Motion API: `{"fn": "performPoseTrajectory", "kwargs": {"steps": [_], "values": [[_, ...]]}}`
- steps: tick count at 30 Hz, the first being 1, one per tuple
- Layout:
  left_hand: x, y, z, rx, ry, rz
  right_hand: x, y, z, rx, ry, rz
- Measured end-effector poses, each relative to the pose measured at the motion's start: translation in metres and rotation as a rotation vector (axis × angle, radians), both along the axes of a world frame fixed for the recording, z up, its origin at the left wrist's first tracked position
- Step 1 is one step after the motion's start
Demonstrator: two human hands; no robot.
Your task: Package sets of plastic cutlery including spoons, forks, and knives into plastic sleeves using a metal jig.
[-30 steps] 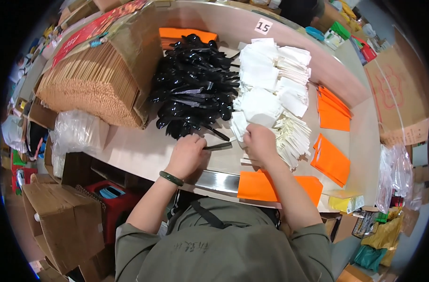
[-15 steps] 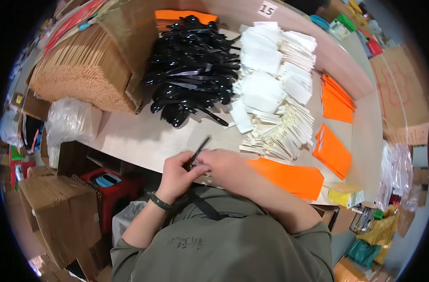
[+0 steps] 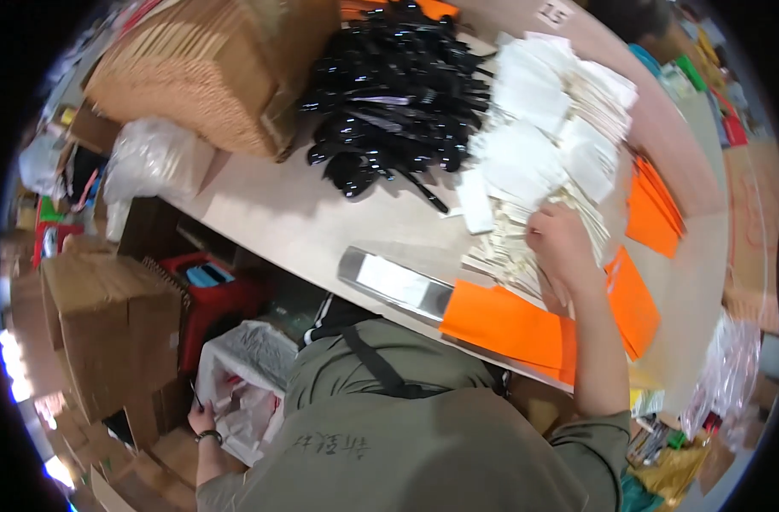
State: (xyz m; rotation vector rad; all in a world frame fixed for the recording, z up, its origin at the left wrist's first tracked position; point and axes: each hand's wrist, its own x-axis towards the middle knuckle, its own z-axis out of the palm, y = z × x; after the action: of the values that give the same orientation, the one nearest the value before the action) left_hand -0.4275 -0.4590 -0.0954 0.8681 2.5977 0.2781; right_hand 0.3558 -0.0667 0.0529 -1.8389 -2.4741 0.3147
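Observation:
My left hand (image 3: 202,418) is low at the far left, beside a bin lined with a whitish plastic bag (image 3: 265,350). Its fingers are closed round a thin dark stick-like thing (image 3: 195,393) that points up. Over the table, my right hand (image 3: 563,241) reaches into a heap of slim cream paper packets (image 3: 502,256), fingers bent down and together; whatever they pinch is hidden. White folded napkins (image 3: 526,154) lie just beyond. Between me and the heap, a long shiny silvery strip with a white panel (image 3: 396,279) lies by the table edge, its right end meeting an orange paper sleeve (image 3: 509,322).
Glossy black plastic spoons (image 3: 398,94) are heaped at the back middle. A carton of brown paper-like stacks (image 3: 184,85) stands left of them. More orange sleeves (image 3: 654,209) lean at the right by the raised table wall (image 3: 688,128). Below left are a red stool (image 3: 223,294) and cardboard boxes (image 3: 112,324).
My hands were together at the table's front edge and have parted: the left down to the lined bin, the right out to the packets. The silvery strip now shows. The view has shifted.

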Motion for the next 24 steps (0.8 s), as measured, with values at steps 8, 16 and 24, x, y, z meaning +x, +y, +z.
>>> {"fn": "performPoseTrajectory", "kwargs": {"steps": [8, 16, 24], "values": [[0.068, -0.004, -0.042, 0.387, 0.506, 0.184, -0.073, 0.004, 0.009, 0.290, 0.373, -0.236], [0.329, 0.323, 0.095, 0.752, -0.379, -0.660, -0.183, -0.066, -0.018, -0.133, 0.437, -0.041], [0.398, 0.369, 0.124, 0.757, -0.337, -1.362, -0.132, -0.097, 0.003, 0.245, 0.400, -0.066]]}}
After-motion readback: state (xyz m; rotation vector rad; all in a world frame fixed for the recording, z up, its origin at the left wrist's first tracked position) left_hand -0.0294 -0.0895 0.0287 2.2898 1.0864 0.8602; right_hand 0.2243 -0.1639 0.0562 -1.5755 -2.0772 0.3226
